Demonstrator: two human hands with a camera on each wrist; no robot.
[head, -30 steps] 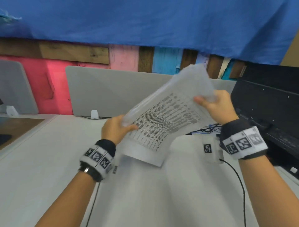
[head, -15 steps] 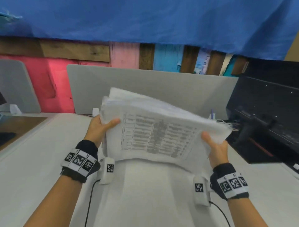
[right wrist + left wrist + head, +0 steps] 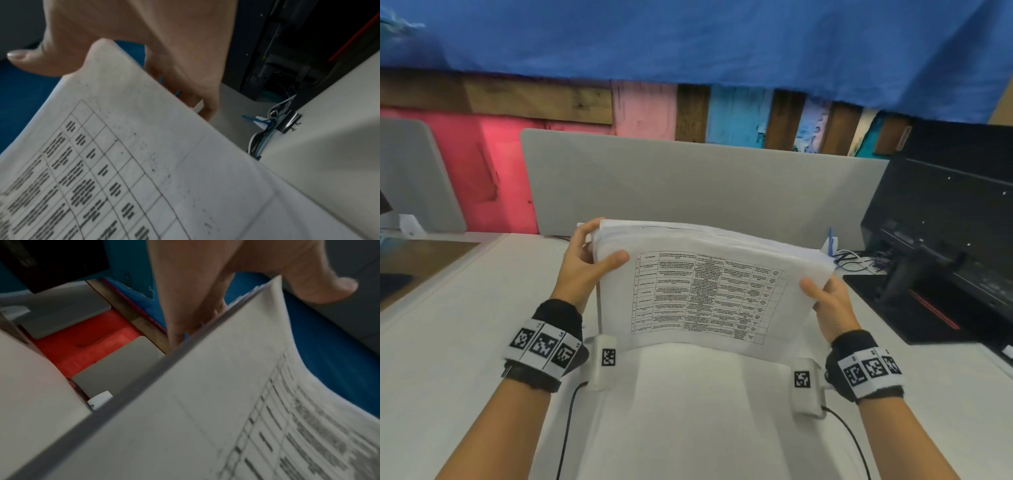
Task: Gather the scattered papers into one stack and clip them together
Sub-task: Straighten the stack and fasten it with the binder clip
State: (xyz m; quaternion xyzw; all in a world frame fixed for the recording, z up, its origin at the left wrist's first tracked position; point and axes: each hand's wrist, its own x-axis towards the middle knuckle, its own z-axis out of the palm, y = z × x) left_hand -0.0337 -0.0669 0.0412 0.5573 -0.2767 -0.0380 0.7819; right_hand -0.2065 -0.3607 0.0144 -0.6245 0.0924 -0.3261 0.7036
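A stack of white papers (image 3: 709, 294) with a printed table on top is held above the white desk (image 3: 448, 342), landscape and tilted toward me. My left hand (image 3: 585, 263) grips its left edge, thumb on top and fingers behind. My right hand (image 3: 828, 301) grips the right edge the same way. In the left wrist view the paper stack (image 3: 185, 402) shows its edge, with my left hand's fingers (image 3: 185, 313) behind it. In the right wrist view the top sheet (image 3: 123, 162) fills the lower left under my thumb (image 3: 30, 60). A black binder clip (image 3: 289, 122) lies on the desk near the cables.
A grey divider panel (image 3: 688, 185) stands at the back of the desk. A black monitor (image 3: 941, 246) and its stand sit at the right, with a bundle of cables (image 3: 856, 263) by its base. Another grey panel (image 3: 417, 171) is at the far left.
The stack swung from a steep upright tilt to lie landscape between my hands. My right hand dropped to the right edge and my left hand rose to the left edge.
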